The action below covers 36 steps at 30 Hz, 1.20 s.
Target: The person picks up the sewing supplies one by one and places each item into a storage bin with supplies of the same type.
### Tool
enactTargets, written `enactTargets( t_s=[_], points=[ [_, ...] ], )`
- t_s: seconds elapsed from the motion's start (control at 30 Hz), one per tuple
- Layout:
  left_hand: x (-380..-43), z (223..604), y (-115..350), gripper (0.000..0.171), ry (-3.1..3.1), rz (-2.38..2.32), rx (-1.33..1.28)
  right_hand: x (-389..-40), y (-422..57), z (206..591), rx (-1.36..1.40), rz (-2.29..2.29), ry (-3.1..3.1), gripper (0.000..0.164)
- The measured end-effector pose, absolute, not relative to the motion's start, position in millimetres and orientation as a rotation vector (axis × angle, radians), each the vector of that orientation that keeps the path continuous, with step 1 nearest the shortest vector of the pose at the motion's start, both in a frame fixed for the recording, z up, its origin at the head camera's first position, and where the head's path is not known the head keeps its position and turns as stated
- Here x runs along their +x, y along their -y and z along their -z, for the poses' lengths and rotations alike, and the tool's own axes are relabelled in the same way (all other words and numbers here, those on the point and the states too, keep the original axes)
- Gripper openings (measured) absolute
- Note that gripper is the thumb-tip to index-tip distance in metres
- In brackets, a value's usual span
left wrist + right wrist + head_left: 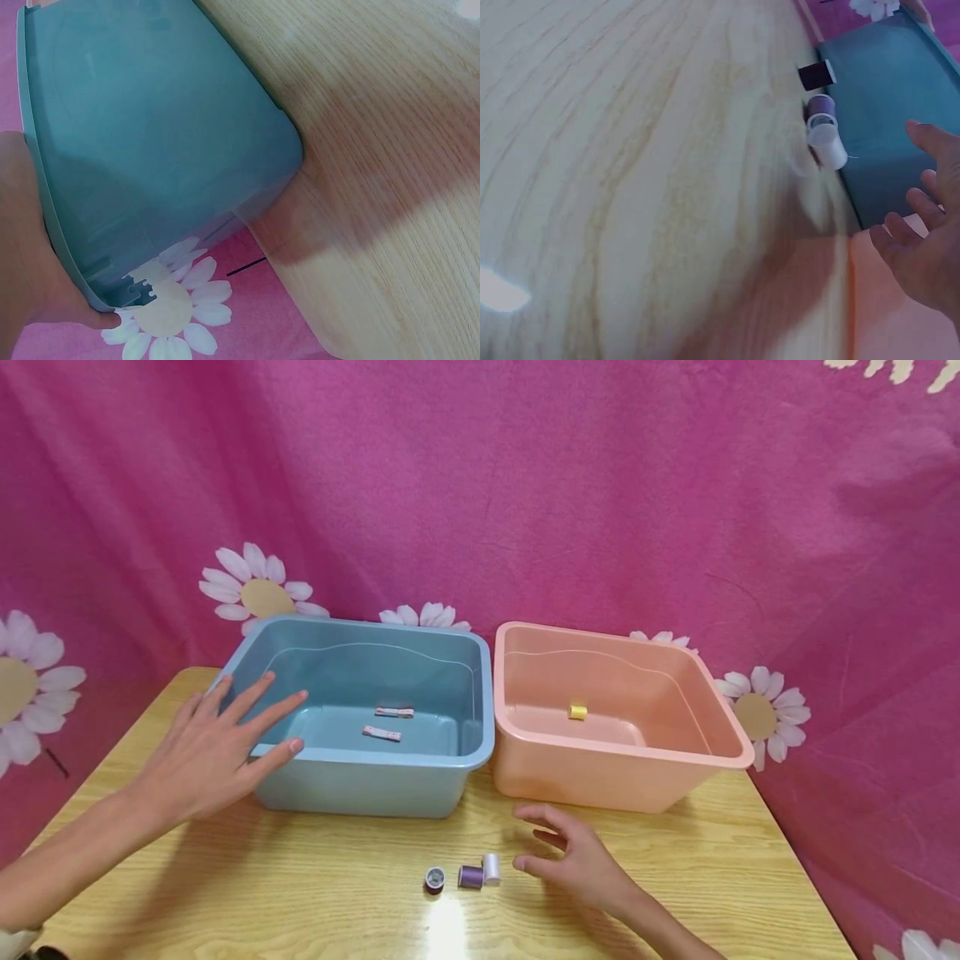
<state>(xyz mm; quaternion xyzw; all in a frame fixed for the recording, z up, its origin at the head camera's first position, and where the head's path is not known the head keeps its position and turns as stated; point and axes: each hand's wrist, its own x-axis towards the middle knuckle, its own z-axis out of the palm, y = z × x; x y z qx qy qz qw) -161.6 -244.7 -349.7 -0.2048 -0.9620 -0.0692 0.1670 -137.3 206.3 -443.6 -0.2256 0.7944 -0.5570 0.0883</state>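
My left hand [206,752], fingers spread, is at the near left corner of the blue tub [360,792]. In the left wrist view its thumb lies along the tub's rim. My right hand [581,864] hovers over the table with loosely bent fingers and nothing between them, just right of a white thread spool [491,869]. Beside that spool lies a purple spool [471,877], and a dark spool [434,881] shows its end further left. The right wrist view shows the white spool [831,154] apart from the fingertips.
Inside the blue tub lie two small pale folded strips, one [394,713] behind the other [382,734]. The pink tub [585,774] stands close on its right and holds a yellow spool [577,712]. A magenta flowered cloth [525,485] hangs behind the wooden table [337,893].
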Motion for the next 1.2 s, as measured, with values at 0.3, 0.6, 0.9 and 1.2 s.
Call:
enactTargets(
  t_s=[0.3,0.6,0.9,1.2],
  points=[
    [-161.3,349.9,245.0,0.063,2.734,0.198,-0.585,-135.0,-197.0,458.3,-0.588,1.621,-2.288,0.054],
    [-161.4,350.5,245.0,0.062,2.725,0.198,-0.586,-139.2,-188.3,467.7,-0.725,1.462,-2.423,0.055],
    [-161.3,348.6,244.6,0.063,2.751,0.207,-0.567,-142.5,-184.6,467.1,-0.750,1.331,-2.436,0.054],
    [-160.6,347.8,243.8,0.064,2.772,0.217,-0.560,-144.0,-184.0,467.3,-0.744,1.337,-2.415,0.036]
  ],
)
